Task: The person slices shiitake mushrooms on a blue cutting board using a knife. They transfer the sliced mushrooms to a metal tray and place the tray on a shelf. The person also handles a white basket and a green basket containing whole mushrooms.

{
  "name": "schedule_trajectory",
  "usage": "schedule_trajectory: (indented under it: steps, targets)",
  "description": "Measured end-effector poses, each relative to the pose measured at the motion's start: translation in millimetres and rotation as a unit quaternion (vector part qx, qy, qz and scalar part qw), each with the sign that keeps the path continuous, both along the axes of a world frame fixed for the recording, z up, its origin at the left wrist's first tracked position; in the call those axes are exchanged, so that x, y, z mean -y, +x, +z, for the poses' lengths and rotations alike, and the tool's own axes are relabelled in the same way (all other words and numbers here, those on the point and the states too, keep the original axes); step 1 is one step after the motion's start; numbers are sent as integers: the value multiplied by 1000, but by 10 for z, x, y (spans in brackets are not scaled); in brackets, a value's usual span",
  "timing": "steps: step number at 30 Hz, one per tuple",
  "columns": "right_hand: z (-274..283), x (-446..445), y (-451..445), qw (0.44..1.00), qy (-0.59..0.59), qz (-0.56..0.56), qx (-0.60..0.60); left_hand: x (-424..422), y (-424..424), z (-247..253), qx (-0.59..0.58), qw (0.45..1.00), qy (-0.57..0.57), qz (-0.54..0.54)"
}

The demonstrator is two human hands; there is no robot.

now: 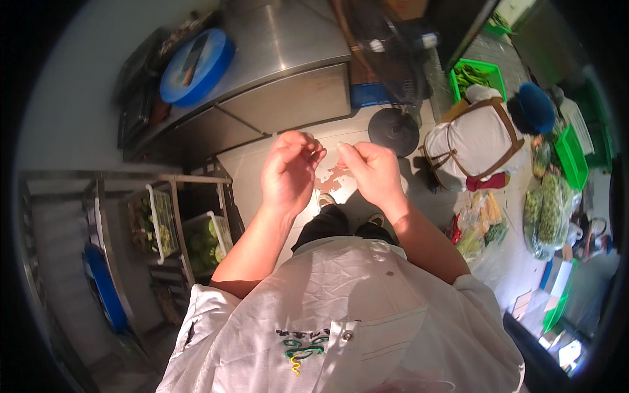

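Both my hands are raised in front of my chest above the tiled floor (pixel 248 169), a short gap between them. My left hand (pixel 290 172) has its palm turned inward, fingers loosely curled and a little apart, with nothing visible in it. My right hand (pixel 376 169) is closed with the thumb laid along the bent index finger; I see nothing in it. Beyond them runs a stainless steel counter (pixel 290 39). On its left part lies a round blue-rimmed cutting board (pixel 216 64) with a wooden-handled cleaver (pixel 193 59) on top.
Left stands a metal rack (pixel 182 226) with vegetable baskets (pixel 156 221). A black fan base (pixel 393 131) sits ahead on the floor. At right, a bending person (pixel 471 140) is beside a green crate of vegetables (pixel 476 78). Bagged vegetables (pixel 548 211) lie on the floor.
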State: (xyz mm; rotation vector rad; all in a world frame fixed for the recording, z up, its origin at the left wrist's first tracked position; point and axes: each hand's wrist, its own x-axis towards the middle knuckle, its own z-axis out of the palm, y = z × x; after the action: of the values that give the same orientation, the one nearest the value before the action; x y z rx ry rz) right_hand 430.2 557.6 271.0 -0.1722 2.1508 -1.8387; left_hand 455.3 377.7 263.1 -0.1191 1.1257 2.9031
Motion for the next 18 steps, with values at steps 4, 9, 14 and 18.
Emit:
schedule_trajectory:
  steps: [4, 9, 14, 18]
  targets:
    - [-51, 791, -156, 978, -67, 18, -196, 518, 119, -86, 18, 990, -108, 94]
    - [94, 1679, -435, 928, 71, 165, -327, 1360, 154, -80, 50, 929, -332, 157]
    - [-43, 2555, -612, 880, 139, 265, -369, 2284, 191, -97, 55, 835, -523, 161]
    - [-50, 3147, -605, 856, 181, 315, -367, 2810, 308, -108, 72, 822, -536, 180]
